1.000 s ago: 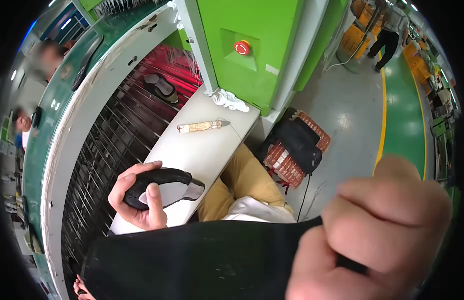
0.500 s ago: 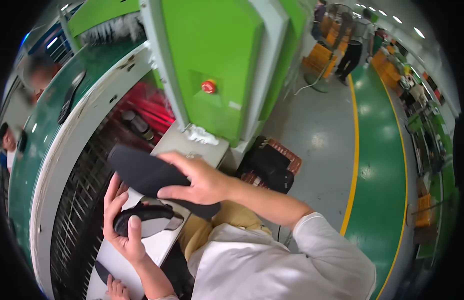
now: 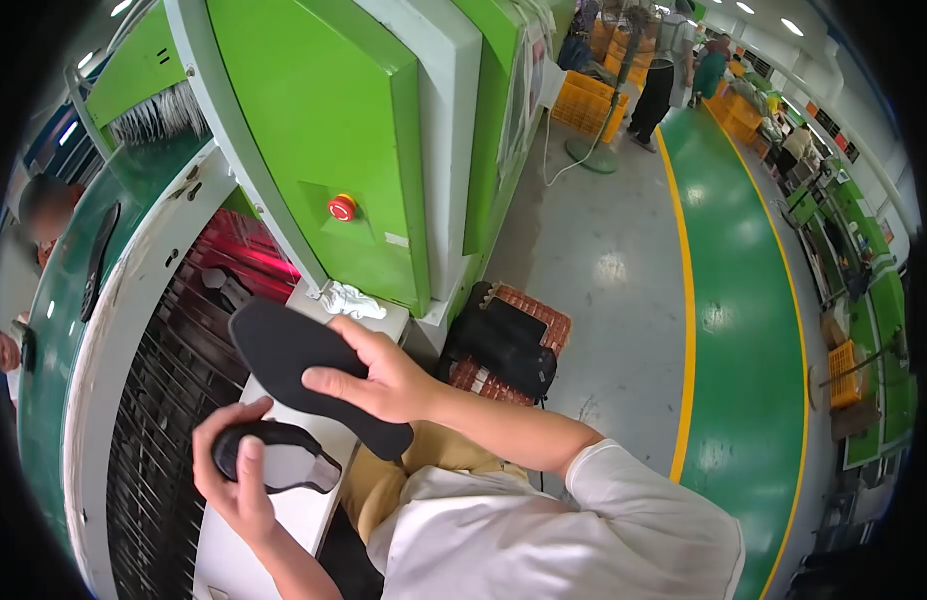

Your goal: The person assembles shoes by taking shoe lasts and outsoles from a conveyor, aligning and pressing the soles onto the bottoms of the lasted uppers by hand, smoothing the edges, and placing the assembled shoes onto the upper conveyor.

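Observation:
My left hand [image 3: 238, 480] is wrapped round a small shoe upper [image 3: 283, 462], black with a grey part, its narrow end toward the right. Just above it, my right hand [image 3: 378, 375] grips a flat black sole [image 3: 293, 355] between thumb and fingers. The sole slants from upper left to lower right, over the white ledge [image 3: 228, 545]. Whether the sole and the upper touch is hard to tell.
Beyond the ledge is a rack of metal rods [image 3: 163, 400] with another shoe piece [image 3: 223, 288] under red light. A green machine housing [image 3: 313, 120] bears a red button [image 3: 341, 207]. A black bag [image 3: 503, 345] lies on the floor. Several people are around.
My right hand came in from the near right with the sole and now holds it above the upper. The view has turned to the right. My left hand keeps its hold.

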The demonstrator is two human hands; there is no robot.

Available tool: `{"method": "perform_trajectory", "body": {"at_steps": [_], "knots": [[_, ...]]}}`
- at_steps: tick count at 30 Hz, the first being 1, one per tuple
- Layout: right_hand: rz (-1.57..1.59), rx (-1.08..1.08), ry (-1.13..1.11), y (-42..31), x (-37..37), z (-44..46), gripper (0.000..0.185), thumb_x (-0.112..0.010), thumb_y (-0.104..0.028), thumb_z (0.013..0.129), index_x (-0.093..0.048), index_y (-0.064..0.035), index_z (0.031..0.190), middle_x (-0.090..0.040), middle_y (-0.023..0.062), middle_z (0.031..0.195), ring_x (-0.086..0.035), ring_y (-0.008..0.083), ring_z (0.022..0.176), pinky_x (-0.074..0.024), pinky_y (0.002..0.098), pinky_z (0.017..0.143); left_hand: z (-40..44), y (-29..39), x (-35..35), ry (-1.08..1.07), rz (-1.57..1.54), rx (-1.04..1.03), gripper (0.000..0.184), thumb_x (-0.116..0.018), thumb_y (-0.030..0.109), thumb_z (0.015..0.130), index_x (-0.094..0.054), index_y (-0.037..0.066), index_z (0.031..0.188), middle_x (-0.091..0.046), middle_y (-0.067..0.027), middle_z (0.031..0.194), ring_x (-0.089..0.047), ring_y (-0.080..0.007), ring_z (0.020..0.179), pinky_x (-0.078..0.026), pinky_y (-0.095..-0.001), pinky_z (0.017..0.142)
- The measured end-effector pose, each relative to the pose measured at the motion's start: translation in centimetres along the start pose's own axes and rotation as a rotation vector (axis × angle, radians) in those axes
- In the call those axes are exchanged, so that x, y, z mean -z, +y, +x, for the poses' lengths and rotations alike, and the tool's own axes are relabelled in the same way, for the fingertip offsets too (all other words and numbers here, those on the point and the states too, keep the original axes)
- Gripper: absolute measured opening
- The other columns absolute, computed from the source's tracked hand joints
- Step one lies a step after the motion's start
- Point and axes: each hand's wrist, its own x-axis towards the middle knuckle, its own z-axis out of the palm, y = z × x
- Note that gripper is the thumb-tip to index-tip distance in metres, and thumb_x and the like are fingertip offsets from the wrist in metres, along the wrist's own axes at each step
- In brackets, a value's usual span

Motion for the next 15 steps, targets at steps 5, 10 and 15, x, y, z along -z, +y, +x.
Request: {"method": "perform_trajectory", "body": {"at_steps": [5, 10, 15], "knots": [[0.142, -0.074, 0.032, 0.1, -0.4, -1.3, 0.032, -0.076, -0.022, 0.109, -0.058, -0.0033, 0.129, -0.066, -0.0008, 0.111, -0.060, 0.0036, 0.100, -0.0532, 0.0247, 0.086, 0.5, 0.0, 0.1, 0.076, -0.006, -0.063, 0.028, -0.066, 0.014, 0.109, -0.063, -0.003, 0.131, -0.079, -0.0200, 0.107, -0.075, -0.0256, 0.097, -0.056, -0.0368, 0.095], [0.150, -0.139, 0.014, 1.2, -1.9, -2.4, 0.034, -0.076, -0.022, 0.109, -0.060, -0.0025, 0.132, -0.068, -0.0004, 0.112, -0.061, 0.0043, 0.101, -0.0537, 0.0254, 0.087, -0.2, -0.2, 0.0, 0.142, 0.018, -0.081, 0.019, -0.068, 0.011, 0.107, -0.065, -0.001, 0.120, -0.078, -0.0182, 0.104, -0.072, -0.0229, 0.095, -0.054, -0.0335, 0.094], [0.147, -0.120, 0.011, 0.8, -3.0, -2.5, 0.038, -0.077, -0.023, 0.108, -0.062, -0.0011, 0.135, -0.069, 0.0010, 0.112, -0.063, 0.0057, 0.100, -0.0545, 0.0262, 0.087, -0.7, -1.1, 0.9, 0.160, 0.121, -0.115, 0.017, -0.068, 0.012, 0.108, -0.065, 0.000, 0.118, -0.076, -0.0141, 0.106, -0.064, -0.0189, 0.103, -0.045, -0.0335, 0.100]]}}
